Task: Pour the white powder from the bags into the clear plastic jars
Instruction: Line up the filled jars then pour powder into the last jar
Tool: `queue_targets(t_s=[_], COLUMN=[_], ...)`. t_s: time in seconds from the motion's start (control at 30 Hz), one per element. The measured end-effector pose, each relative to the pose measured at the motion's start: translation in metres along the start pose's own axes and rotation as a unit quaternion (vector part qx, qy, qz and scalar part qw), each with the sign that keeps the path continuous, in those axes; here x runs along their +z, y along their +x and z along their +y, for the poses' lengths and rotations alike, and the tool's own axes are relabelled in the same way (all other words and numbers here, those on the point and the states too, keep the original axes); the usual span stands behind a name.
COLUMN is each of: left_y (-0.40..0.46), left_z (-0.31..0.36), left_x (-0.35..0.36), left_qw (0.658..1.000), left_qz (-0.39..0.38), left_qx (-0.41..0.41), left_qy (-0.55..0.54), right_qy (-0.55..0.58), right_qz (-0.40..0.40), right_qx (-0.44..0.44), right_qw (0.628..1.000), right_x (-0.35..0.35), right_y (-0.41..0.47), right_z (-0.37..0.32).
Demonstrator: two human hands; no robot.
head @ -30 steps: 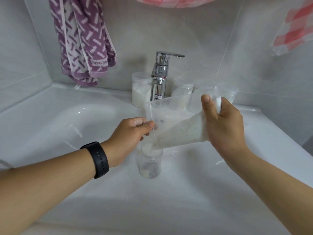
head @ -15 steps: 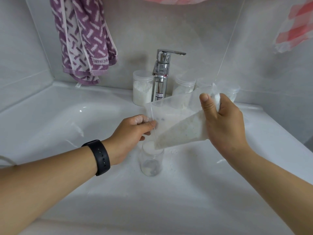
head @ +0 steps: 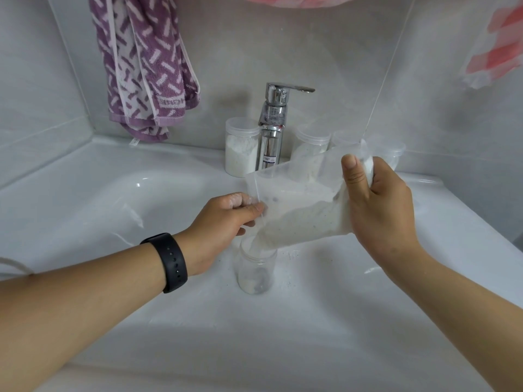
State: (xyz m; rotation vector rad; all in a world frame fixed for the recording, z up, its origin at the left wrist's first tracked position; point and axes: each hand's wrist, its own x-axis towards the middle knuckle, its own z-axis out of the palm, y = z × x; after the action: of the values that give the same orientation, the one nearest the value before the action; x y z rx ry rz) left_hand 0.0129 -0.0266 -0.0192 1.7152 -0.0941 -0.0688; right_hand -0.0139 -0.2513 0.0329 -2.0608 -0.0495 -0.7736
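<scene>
Pour in progress over white sink basin (head: 119, 210).

Bag (head: 300, 210): clear plastic, tilted with open corner down and to the left, closed end raised at right. White powder (head: 300, 226) with dark specks lies along the lower side of the bag and runs to the low corner, which sits at the mouth of the open jar (head: 256, 268).

Open jar: clear plastic, upright on the basin floor, centre of scene, directly under the bag corner. A thin layer of powder shows at its bottom; powder also at its mouth. Scattered specks of powder on the basin just right of the jar.

Left hand (head: 223, 227): thumb and fingers curled, pinching the left edge of the bag near its opening, just above the jar. Powder dust on the knuckles. Black wristband (head: 169, 263) on the left wrist.

Right hand (head: 376, 210): fingers wrapped round the bunched far-right end of the bag, thumb upright against the plastic, holding that end high.

Far edge of sink: chrome tap (head: 273, 128) in the middle. 1 lidded jar (head: 242, 147), about half full of white powder, just left of the tap. At least 2 more clear jars (head: 312, 140) right of the tap, partly hidden behind the bag; contents unclear.

Wall: purple patterned towel (head: 144, 66) hangs at far left; pink-and-white cloth (head: 498, 52) at far right.
</scene>
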Motion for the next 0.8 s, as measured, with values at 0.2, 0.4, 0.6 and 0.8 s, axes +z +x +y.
queue_targets(t_s=[0.2,0.4,0.6,0.8], left_y=[-0.0012,0.0005,0.0006,0.0020], left_z=[-0.0014,0.0002,-0.0018,-0.0016], left_x=[-0.0014,-0.0001,-0.0017,-0.0018], left_qw=[1.000,1.000,1.000,1.000], left_qz=[0.000,-0.003,-0.005,-0.012], left_qx=[0.003,0.004,-0.005,-0.012], left_qy=[0.000,0.002,-0.002,-0.010], right_qy=[-0.006,-0.003,0.014,0.022], right_qz=[-0.002,0.000,-0.005,-0.010], right_qx=[0.005,0.005,0.005,0.001], right_qw=[1.000,1.000,1.000,1.000], right_x=[0.0005,0.0009,0.0017,0.0019], right_y=[-0.0007,0.0000,-0.0010,-0.0028], right_z=[0.0019,0.0011,0.0013,-0.0009])
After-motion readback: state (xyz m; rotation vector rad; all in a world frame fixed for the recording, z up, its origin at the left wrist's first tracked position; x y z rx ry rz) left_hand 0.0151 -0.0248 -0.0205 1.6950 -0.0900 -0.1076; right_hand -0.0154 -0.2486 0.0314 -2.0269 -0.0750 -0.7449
